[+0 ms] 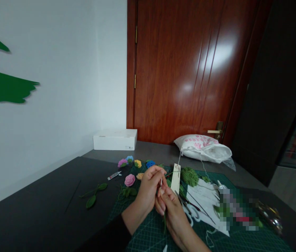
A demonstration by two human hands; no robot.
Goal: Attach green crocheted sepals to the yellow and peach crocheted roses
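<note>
My left hand (pixel 149 185) is closed in a pinch above the green cutting mat (pixel 148 229), near the top of a thin metallic tool (pixel 161 182). Just below and to the right, my right hand (pixel 170 206) has its fingers closed around the lower part of this slim tool. Green yarn (pixel 173 172) runs rightward from the fingers towards a green yarn ball (pixel 189 176). A green strand (pixel 164 224) hangs under my right hand. What else lies between the fingertips is too small to make out.
Crochet flowers, including a pink one (pixel 129 180), lie left of my hands. Scissors (pixel 193 212), white paper (pixel 202 199) and a cream card (pixel 175 178) are at the right. A leafy stem (pixel 91 201) is far left. Behind stand a white box (pixel 115 140) and a white bag (pixel 200 147).
</note>
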